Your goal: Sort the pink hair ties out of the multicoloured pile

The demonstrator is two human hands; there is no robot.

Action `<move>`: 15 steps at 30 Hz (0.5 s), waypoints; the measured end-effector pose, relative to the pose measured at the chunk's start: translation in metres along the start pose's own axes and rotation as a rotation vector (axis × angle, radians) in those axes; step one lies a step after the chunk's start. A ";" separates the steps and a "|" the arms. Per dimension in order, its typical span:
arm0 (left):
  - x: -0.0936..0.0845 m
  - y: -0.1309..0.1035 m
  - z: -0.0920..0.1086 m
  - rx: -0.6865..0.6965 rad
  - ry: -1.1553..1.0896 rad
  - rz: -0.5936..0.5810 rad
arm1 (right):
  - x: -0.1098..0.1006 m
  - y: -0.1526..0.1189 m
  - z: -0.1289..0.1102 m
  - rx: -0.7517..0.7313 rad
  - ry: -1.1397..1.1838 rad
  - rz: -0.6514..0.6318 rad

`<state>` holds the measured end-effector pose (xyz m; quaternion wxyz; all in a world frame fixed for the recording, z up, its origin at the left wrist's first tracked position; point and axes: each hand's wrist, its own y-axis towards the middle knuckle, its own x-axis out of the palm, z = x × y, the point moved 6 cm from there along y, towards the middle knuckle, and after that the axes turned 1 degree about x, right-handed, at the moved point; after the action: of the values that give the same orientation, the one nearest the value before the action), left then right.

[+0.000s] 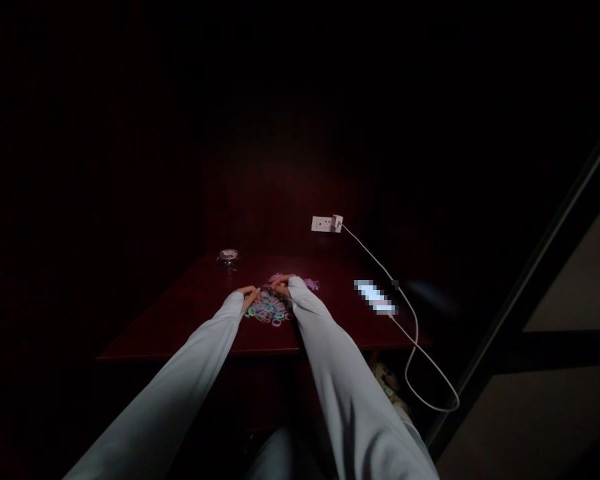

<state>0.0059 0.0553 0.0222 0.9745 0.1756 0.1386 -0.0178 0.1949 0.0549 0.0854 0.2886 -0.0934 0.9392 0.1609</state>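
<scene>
A loose heap of small, many-coloured hair ties (270, 315) lies on the dark red desk near its front edge. At the heap's left back side is my left hand (249, 295), fingers bent and closed in a pinch. My right hand (282, 287) curls over the back right of the heap, its fingertips turned toward the left hand. Whatever either hand pinches is too small and dark to make out. Behind my right hand sit a few pink hair ties (275, 277), and just right of the wrist is a small purple cluster of hair ties (312, 285).
A clear jar (229, 260) with a pale lid stands at the back left of the desk (180, 327). On the right lies a lit phone (375, 297), its white cable (415, 313) looping past the desk edge up to a charger (337, 223) in the wall socket (321, 224).
</scene>
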 end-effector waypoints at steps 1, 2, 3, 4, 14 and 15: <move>0.000 -0.001 0.001 0.004 0.008 0.004 | -0.008 -0.001 0.002 0.012 -0.033 0.060; 0.000 -0.001 0.002 0.009 0.015 0.004 | -0.018 -0.003 0.004 0.031 -0.073 0.121; 0.000 -0.002 0.003 0.013 0.020 0.001 | -0.028 -0.005 0.006 0.048 -0.118 0.172; 0.001 -0.003 0.005 0.015 0.022 0.004 | -0.037 -0.008 0.009 0.077 -0.170 0.212; -0.001 -0.006 0.010 -0.028 0.066 -0.015 | -0.119 -0.055 0.060 0.403 -0.619 0.657; -0.002 -0.006 0.008 -0.029 0.062 -0.025 | -0.123 -0.059 0.065 0.434 -0.619 0.667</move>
<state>0.0057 0.0472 0.0283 0.9719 0.1604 0.1709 -0.0224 0.3441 0.0334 0.0908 0.4992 0.3263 0.8000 0.0655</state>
